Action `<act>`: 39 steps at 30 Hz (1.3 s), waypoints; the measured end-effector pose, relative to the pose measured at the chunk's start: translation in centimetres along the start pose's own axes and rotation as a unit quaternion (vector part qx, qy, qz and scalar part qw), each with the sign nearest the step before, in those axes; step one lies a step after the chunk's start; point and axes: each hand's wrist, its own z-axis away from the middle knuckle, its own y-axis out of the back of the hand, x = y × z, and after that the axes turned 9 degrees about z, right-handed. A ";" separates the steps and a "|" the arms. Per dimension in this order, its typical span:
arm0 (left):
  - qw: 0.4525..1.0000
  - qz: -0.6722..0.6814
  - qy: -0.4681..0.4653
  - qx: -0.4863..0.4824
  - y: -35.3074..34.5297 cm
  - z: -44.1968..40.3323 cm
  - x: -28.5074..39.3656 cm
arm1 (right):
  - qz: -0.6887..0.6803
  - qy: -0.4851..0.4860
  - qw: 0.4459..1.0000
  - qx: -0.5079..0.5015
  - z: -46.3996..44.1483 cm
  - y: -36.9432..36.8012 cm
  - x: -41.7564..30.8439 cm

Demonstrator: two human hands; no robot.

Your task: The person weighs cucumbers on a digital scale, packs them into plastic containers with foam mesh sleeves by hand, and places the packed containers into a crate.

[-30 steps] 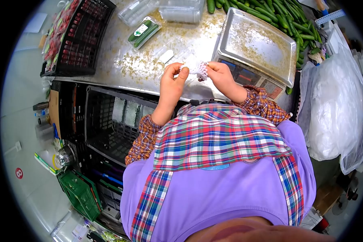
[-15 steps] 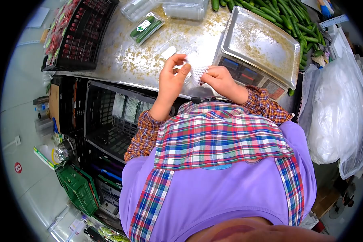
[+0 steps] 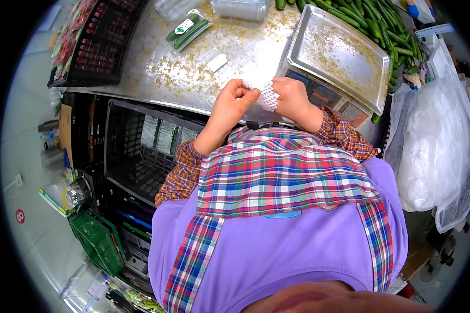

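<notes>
A white foam net sleeve (image 3: 267,96) is stretched between my two hands, above the front edge of the metal table. My left hand (image 3: 234,103) pinches its left side between thumb and fingers. At its right side, my right hand (image 3: 292,97) grips it with curled fingers, seen mostly from the back. Whether anything lies inside the net I cannot make out. Just beyond my hands, a clear plastic tray with a white label (image 3: 217,63) lies on the table. Farther back is a clear pack of cucumbers (image 3: 188,29) with a label.
A metal-topped scale (image 3: 339,57) stands right of my hands, with a pile of cucumbers (image 3: 373,21) behind it. Clear containers (image 3: 240,9) sit at the back. A black crate of red packs (image 3: 96,44) is at left; a black crate (image 3: 141,151) stands below the table edge. Plastic bags (image 3: 428,151) hang right.
My hands have come slightly lower, towards my body, and the foam net is spread wider between them. My right hand has turned so its back faces up more.
</notes>
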 end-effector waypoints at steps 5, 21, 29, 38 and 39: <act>0.993 0.024 0.115 -0.016 0.9 0.6 -0.2 | -0.113 -0.088 0.986 -0.089 -0.5 1.4 0.7; 0.909 -0.364 -0.123 -0.163 1.6 2.5 2.7 | -0.314 -0.086 0.880 -0.347 -3.0 4.1 -2.5; 0.959 -0.218 0.017 -0.181 1.9 2.7 3.9 | -0.314 -0.067 0.848 -0.421 -3.4 4.4 -2.3; 0.919 -0.019 0.008 -0.393 2.1 3.3 6.3 | -0.577 -0.020 0.672 -0.464 -4.1 5.6 -4.1; 0.912 0.044 -0.040 -0.405 2.1 3.2 6.2 | -0.640 -0.006 0.640 -0.425 -4.0 5.3 -4.1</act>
